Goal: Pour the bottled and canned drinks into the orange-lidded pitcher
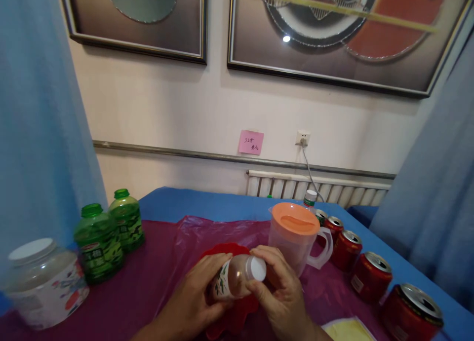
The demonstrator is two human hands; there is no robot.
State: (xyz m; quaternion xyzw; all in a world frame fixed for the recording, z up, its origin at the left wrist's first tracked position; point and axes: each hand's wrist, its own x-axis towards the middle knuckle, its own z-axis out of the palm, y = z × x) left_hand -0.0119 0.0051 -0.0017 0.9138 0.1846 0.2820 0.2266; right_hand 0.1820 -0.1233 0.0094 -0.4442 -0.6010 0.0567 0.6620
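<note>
A clear bottle with a leafy label and a white cap lies tilted between my hands, its cap end toward the right. My left hand wraps round the labelled body. The fingers and thumb of my right hand grip the white cap. Beneath the bottle sits a red scalloped basin, partly hidden by my hands. Just behind my right hand stands a translucent pitcher with an orange lid.
At left stand a wide jar with a white lid and two green bottles. Several red cans line the right side. A yellow cloth or paper lies at the front on the purple plastic sheet.
</note>
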